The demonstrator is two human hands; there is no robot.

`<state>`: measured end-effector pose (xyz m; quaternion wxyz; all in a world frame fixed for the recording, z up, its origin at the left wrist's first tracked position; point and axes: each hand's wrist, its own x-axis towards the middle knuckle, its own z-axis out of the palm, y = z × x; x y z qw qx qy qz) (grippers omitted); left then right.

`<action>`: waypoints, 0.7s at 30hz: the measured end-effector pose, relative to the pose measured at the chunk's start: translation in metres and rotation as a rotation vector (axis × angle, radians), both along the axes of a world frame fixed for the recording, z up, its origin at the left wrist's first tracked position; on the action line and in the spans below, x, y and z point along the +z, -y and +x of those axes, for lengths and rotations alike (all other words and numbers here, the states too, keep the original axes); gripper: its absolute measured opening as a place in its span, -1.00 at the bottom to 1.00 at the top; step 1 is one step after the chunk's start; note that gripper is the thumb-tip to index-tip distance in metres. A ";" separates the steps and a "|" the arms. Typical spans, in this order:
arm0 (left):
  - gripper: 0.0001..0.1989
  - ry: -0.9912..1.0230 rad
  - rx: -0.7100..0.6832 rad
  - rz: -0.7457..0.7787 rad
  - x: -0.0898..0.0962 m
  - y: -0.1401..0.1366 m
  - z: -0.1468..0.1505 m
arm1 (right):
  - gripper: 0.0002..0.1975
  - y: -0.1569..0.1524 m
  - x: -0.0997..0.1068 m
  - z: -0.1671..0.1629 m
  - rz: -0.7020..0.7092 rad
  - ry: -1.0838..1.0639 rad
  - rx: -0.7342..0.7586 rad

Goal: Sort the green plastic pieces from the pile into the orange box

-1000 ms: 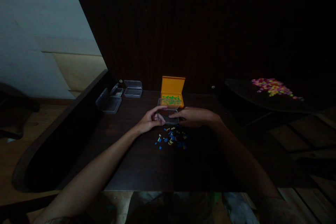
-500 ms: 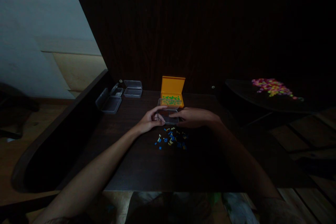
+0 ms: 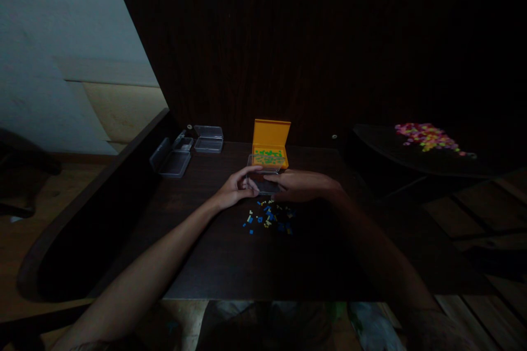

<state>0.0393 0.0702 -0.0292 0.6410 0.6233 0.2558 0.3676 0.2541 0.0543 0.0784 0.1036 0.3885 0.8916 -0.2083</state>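
Note:
A clear plastic box (image 3: 267,188) with its lid raised stands at the middle of the dark table. My left hand (image 3: 239,186) is closed around its left side, thumb at the front and fingers behind. From the right, my right hand (image 3: 302,184) grips the box's other side, with its fingers reaching over the interior; the fingertips are dim and partly hidden. Just in front lies a scatter of small blue and cream toy pieces (image 3: 269,216). Behind the box stands an opened orange case (image 3: 272,134) with green pieces in it, partly seen through the clear lid.
Other open clear boxes stand at the back left, one box (image 3: 209,145) by the back panel and another box (image 3: 175,167) by the raised side board (image 3: 102,197). Colourful small pieces (image 3: 430,137) lie on a dark surface at the right. The light is dim.
My right hand has shifted slightly left, further over the clear box. My left hand, the box and the loose pieces look the same.

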 end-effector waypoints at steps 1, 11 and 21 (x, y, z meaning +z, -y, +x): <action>-0.29 0.008 -0.002 0.000 0.000 0.000 0.000 | -0.35 0.000 0.002 0.000 -0.001 -0.001 -0.007; -0.27 0.005 -0.001 -0.021 0.000 0.000 0.000 | -0.43 -0.002 0.001 -0.001 -0.006 0.032 -0.030; -0.29 0.038 -0.022 -0.019 -0.002 -0.002 0.000 | -0.44 0.000 0.003 -0.004 -0.016 -0.017 -0.030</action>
